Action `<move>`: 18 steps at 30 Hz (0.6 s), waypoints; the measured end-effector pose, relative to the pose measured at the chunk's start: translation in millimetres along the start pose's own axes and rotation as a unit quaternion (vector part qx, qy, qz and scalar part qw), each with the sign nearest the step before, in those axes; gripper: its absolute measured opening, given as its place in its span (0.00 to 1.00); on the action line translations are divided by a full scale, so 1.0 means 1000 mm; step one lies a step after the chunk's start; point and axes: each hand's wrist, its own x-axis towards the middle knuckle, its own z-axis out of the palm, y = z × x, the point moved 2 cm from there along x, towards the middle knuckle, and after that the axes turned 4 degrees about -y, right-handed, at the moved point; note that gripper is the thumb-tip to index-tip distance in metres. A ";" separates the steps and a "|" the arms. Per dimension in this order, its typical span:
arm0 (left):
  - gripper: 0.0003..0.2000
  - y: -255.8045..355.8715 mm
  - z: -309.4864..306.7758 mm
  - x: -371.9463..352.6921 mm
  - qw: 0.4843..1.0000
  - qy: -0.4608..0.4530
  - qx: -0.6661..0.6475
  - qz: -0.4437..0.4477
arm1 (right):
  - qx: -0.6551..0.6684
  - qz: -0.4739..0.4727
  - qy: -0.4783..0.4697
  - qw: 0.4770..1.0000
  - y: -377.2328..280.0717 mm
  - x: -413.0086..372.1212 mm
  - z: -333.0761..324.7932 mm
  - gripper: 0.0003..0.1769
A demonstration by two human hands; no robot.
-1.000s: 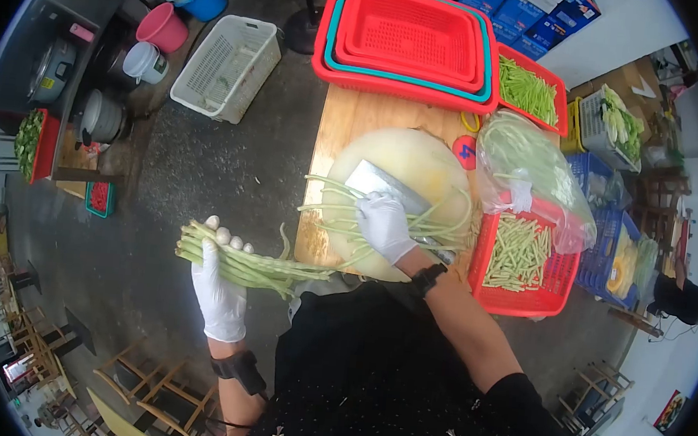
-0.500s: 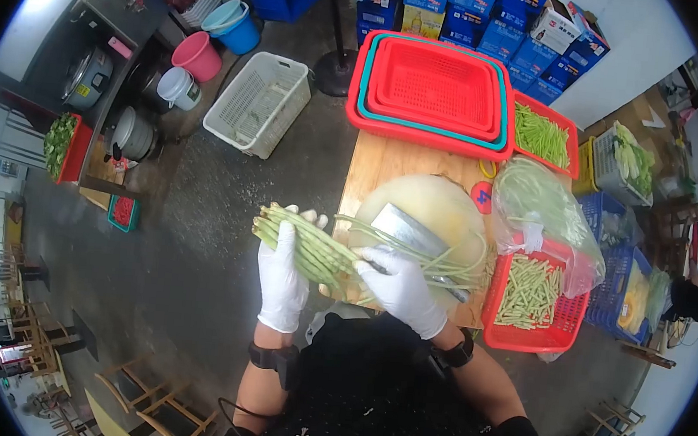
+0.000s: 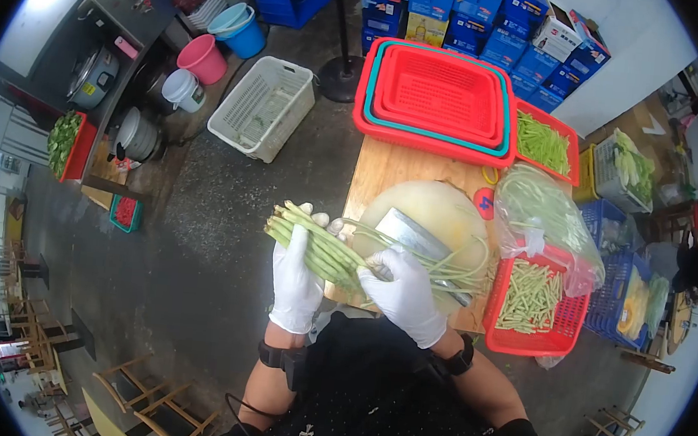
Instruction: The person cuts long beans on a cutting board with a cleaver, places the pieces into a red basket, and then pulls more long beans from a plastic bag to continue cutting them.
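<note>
A bundle of long green beans (image 3: 318, 247) is held in my gloved left hand (image 3: 297, 284), with the fingers wrapped round it and the thumb on top. My gloved right hand (image 3: 405, 293) pinches the bundle at its right side. The long bean ends trail over a round cutting board (image 3: 425, 198). On that board lies a cleaver (image 3: 414, 234), its blade partly under the beans. Cut bean pieces (image 3: 530, 296) fill a red basket (image 3: 493, 331) to the right. Behind it sits a clear plastic bag (image 3: 545, 204) of long beans.
Stacked red and teal baskets (image 3: 362, 121) stand at the back of the wooden table (image 3: 368, 166), beside a red basket of green stalks (image 3: 542, 142). A white crate (image 3: 263, 108) is on the floor at the left. Blue crates (image 3: 606, 300) stand at the right.
Both hands and the bean bundle have shifted slightly right in view. The surroundings have also shifted slightly, as the camera has moved. The hold on the beans looks the same.
</note>
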 end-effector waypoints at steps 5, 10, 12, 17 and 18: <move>0.18 0.001 0.008 0.000 1.000 -0.011 -0.022 -0.016 | -0.033 -0.115 0.081 0.989 -0.006 0.010 -0.005 0.08; 0.16 -0.002 0.009 0.001 1.000 -0.027 -0.001 -0.009 | -0.007 -0.023 -0.012 1.000 -0.006 0.000 0.005 0.10; 0.16 -0.005 0.011 0.000 1.000 -0.024 0.005 -0.007 | -0.040 -0.033 -0.007 0.999 -0.010 0.000 0.007 0.10; 0.16 -0.007 0.009 0.002 1.000 -0.018 0.020 -0.005 | -0.144 -0.018 -0.010 0.989 -0.020 0.006 0.009 0.09; 0.16 -0.007 0.009 0.002 1.000 -0.020 0.016 0.003 | -0.191 -0.010 -0.016 0.981 -0.022 0.008 0.011 0.08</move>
